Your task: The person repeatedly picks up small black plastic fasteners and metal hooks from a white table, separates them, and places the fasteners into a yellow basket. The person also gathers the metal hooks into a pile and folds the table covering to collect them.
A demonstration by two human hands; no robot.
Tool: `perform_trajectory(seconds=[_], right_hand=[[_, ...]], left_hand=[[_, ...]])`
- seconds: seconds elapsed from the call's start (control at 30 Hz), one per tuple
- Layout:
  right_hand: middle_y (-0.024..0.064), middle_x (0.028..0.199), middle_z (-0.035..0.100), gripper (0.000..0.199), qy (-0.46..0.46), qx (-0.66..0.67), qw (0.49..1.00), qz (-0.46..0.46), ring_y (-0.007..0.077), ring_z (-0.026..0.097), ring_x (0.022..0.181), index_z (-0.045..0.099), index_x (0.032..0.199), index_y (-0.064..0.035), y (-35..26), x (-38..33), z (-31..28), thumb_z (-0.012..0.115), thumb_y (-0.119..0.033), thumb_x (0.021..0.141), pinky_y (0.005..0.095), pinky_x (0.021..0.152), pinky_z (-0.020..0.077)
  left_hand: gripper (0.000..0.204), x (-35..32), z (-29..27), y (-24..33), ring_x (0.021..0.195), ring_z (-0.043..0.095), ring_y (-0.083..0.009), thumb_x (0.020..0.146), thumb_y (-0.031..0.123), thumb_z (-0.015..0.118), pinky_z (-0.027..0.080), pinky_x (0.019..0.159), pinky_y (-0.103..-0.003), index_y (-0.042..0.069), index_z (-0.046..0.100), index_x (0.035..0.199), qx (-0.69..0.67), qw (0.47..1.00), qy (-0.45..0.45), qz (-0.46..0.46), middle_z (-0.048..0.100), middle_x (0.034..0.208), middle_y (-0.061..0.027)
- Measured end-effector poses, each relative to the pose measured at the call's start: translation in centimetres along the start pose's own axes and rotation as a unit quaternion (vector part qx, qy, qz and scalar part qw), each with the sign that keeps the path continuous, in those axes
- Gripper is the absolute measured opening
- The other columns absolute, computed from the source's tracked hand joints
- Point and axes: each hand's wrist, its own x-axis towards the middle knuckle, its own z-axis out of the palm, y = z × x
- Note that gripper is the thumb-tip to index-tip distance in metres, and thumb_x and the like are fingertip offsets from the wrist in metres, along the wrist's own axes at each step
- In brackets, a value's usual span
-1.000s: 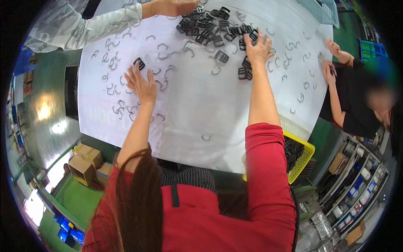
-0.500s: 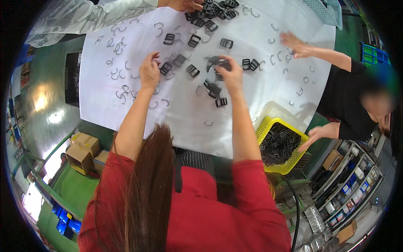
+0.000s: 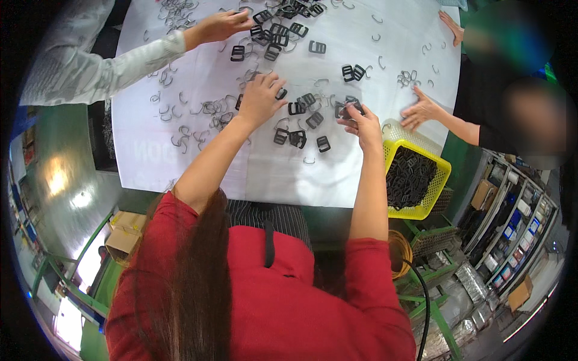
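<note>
My right hand [image 3: 365, 127] is closed around a few black slotted buckles [image 3: 349, 110], holding them just above the white table [image 3: 334, 180]. My left hand [image 3: 262, 99] hovers low over the table with its fingers bent and apart. A black buckle [image 3: 281, 93] shows by its fingertips, and another is partly hidden behind the hand. Between my hands lie several loose buckles [image 3: 313, 120]. To the right of my right forearm stands a yellow basket [image 3: 447, 173] filled with black buckles [image 3: 410, 178].
Thin C-shaped pieces [image 3: 180, 139] lie scattered over the table. A white-sleeved arm [image 3: 135, 69] reaches toward a buckle pile [image 3: 278, 35] at the far side. On the right, a co-worker's hand [image 3: 421, 112] is near the basket. Metal shelves [image 3: 512, 222] stand at right.
My right hand has moved right toward the basket and now holds buckles. My left hand has shifted right to the loose buckles. The white-sleeved arm reaches farther in; the view has shifted.
</note>
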Motion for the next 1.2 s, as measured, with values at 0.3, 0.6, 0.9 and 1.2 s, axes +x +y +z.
perform_trajectory(seconds=[0.3,0.6,0.9,1.2], right_hand=[[0.0063,0.094,0.063,0.030,0.095,-0.105,0.990,0.030,0.0133,0.060,0.085,0.062,0.099,-0.0029,6.0,-2.6,-2.7,0.068,-0.023,0.078,0.0257,0.068,0.0492],[0.0047,0.088,0.060,0.018,0.050,0.263,0.962,-0.055,0.0175,0.060,0.086,0.054,0.098,-0.0049,9.6,-4.9,-2.2,0.058,-0.005,0.080,0.0366,0.081,0.0487],[0.0009,0.076,0.057,0.029,0.235,-0.428,0.861,-0.143,0.0103,0.055,0.066,0.056,0.084,-0.0063,12.9,-2.9,4.2,0.071,-0.029,0.074,0.0254,0.055,0.0428],[0.0006,0.083,0.059,0.025,-0.043,0.158,0.985,-0.061,0.0123,0.060,0.073,0.057,0.096,-0.0078,7.1,-4.2,-1.0,0.068,-0.018,0.076,0.0228,0.052,0.0409]], left_hand=[[0.027,1.0,0.1,-1.8,0.088,0.053,-0.0252,0.070,0.009,0.068,0.045,0.076,-0.035,0.008,0.056,0.095,-0.069,0.987,-0.127,-0.072,0.056,0.093,-0.0087],[0.023,1.7,1.4,0.2,0.080,0.050,-0.0080,0.085,0.025,0.053,0.045,0.067,-0.026,0.009,0.063,0.098,-0.521,0.745,-0.234,-0.344,0.054,0.082,0.0017],[0.029,2.9,4.3,6.9,0.075,0.061,-0.0258,0.072,0.029,0.071,0.045,0.064,-0.035,0.006,0.057,0.082,-0.030,0.976,-0.137,-0.168,0.061,0.076,-0.0113],[0.027,2.2,-4.4,2.6,0.073,0.055,-0.0135,0.078,0.028,0.068,0.042,0.060,-0.025,0.008,0.059,0.092,-0.649,0.647,-0.256,-0.309,0.060,0.085,-0.0016]])
